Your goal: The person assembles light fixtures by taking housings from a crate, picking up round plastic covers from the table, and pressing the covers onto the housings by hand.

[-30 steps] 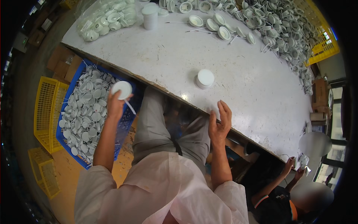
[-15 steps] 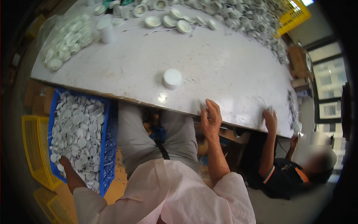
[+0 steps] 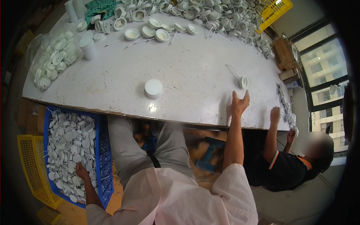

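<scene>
You seem to be at the fetching step: your right hand is stretched over the desk, fingers spread and holding nothing, just short of a white cupped piece with a thin wire. The next move there calls for curling finger and thumb round its rim without snagging the wire.

Your left hand is down among the white discs in the blue crate; its fingertips blend into them, so I can't tell whether it grips one.

The large pile is cut off at the top edge, and whatever your co-worker's farther hand handles is too small to make out.
</scene>
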`<action>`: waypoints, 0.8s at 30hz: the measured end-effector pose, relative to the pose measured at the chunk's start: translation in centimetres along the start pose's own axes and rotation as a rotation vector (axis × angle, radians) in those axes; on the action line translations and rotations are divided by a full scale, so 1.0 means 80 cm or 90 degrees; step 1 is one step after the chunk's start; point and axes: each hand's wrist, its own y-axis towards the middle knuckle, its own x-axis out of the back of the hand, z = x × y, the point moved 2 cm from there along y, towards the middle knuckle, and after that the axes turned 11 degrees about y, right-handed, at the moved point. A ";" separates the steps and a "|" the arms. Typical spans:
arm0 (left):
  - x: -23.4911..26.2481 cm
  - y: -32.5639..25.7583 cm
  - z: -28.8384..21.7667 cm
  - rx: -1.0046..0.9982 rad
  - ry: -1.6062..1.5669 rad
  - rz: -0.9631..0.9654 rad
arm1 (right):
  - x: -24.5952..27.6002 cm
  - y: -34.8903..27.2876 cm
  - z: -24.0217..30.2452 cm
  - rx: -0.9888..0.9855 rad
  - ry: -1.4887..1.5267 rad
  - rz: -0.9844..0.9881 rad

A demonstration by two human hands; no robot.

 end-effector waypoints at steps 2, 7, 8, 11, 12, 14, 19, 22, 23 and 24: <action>0.014 -0.027 -0.050 -0.095 -0.048 0.136 | -0.018 0.037 -0.040 -0.120 0.000 0.004; 0.040 -0.071 -0.094 -0.088 -0.076 0.217 | -0.053 0.091 -0.059 -0.362 0.048 0.129; 0.035 -0.075 -0.097 -0.085 -0.077 0.211 | -0.057 0.098 -0.059 -0.429 0.056 0.159; 0.037 -0.093 -0.137 -0.228 -0.119 0.143 | -0.063 0.109 -0.071 -0.388 0.024 0.155; 0.039 -0.094 -0.157 -0.167 -0.126 0.235 | -0.065 0.109 -0.076 -0.391 0.023 0.152; 0.040 -0.098 -0.200 -0.114 -0.130 0.332 | -0.056 0.108 -0.082 -0.330 0.059 0.109; 0.083 -0.143 -0.352 -0.176 -0.389 0.452 | -0.020 0.059 0.001 -0.095 0.222 -0.002; 0.113 -0.176 -0.457 -0.376 -0.438 0.521 | 0.036 0.025 0.074 0.055 0.256 -0.015; 0.128 -0.188 -0.499 -0.441 -0.466 0.546 | 0.052 0.013 0.093 0.087 0.269 0.016; 0.141 -0.200 -0.535 -0.475 -0.497 0.582 | 0.066 0.001 0.110 0.117 0.284 0.049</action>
